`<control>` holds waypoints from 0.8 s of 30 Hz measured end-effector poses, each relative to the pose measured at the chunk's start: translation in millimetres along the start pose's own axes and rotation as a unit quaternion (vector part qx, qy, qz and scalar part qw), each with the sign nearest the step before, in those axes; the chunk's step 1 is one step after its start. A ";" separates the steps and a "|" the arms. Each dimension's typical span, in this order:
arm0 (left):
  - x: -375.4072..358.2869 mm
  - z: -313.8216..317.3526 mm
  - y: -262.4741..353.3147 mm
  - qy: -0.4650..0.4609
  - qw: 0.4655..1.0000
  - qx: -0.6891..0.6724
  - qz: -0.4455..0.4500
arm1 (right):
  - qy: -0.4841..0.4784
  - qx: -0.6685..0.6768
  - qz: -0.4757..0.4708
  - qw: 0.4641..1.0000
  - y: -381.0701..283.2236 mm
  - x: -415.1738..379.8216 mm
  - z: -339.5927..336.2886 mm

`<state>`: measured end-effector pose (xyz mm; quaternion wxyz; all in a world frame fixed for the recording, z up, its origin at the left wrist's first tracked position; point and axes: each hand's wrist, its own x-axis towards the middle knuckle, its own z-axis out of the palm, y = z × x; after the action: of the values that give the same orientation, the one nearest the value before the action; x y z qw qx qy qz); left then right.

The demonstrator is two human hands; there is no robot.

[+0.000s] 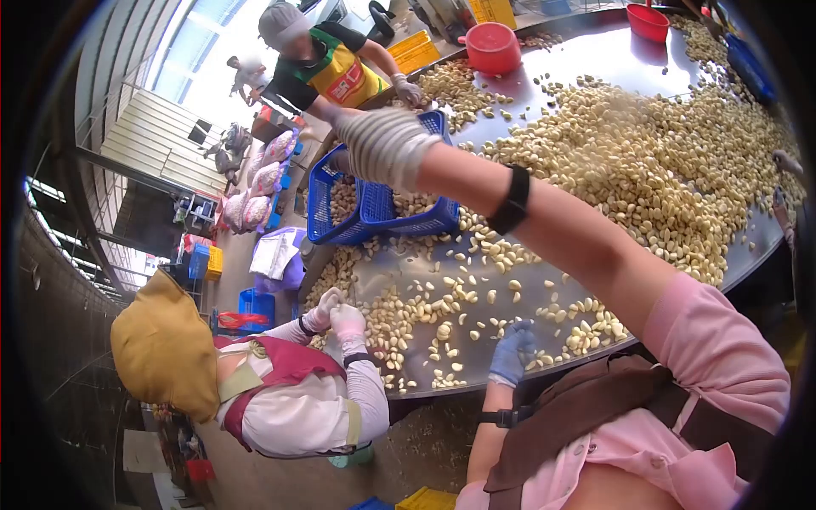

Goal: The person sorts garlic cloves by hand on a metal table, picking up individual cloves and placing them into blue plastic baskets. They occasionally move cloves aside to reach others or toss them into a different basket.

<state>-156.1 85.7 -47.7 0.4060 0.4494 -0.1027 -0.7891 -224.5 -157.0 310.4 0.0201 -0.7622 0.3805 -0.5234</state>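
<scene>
My right hand, in a grey-and-white striped glove, reaches far across over two joined blue plastic baskets. Its fingers are blurred and mostly hidden, so what they hold, if anything, does not show. Pale peeled garlic cloves lie in both baskets. Near the table's close edge rests my left hand in a blue glove, its fingers loosely bent and apart beside scattered garlic cloves. A large heap of garlic cloves covers much of the metal table.
A co-worker in a yellow head cover works at the left edge, both gloved hands together over cloves. Another person in a cap stands across. Red containers sit on the far side. Part of another person's hand shows at right.
</scene>
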 end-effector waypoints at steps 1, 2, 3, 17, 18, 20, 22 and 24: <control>0.2 0.3 0.5 -0.007 1.000 -0.001 0.004 | -0.097 -0.005 0.041 0.994 15.2 -12.1 20.7; -1.5 7.2 4.9 0.040 0.998 0.040 -0.011 | -0.193 -0.017 0.079 0.978 18.1 -21.6 26.5; -4.3 17.6 7.8 0.086 0.993 0.077 -0.032 | -0.230 -0.011 0.114 0.966 21.6 -43.8 29.0; 15.4 6.1 33.7 0.111 0.720 0.674 0.119 | -0.425 -0.049 0.485 0.763 168.2 -395.6 -194.7; 15.8 20.3 38.6 0.104 0.718 0.678 0.116 | -0.428 -0.058 0.499 0.751 159.0 -393.5 -208.5; 19.8 47.7 46.4 0.084 0.668 0.730 0.122 | -0.445 -0.070 0.506 0.735 150.5 -406.7 -219.1; 27.0 48.8 59.8 0.094 0.712 0.683 0.134 | -0.492 -0.122 0.479 0.717 144.1 -414.8 -221.2; 24.8 37.9 79.8 0.161 0.729 0.632 0.208 | -0.499 -0.135 0.482 0.707 135.2 -421.6 -217.5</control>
<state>-149.0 8.1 0.6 0.1925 0.6901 -0.6013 -0.3537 -545.5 80.5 20.7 0.3538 -0.6198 0.6969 0.0711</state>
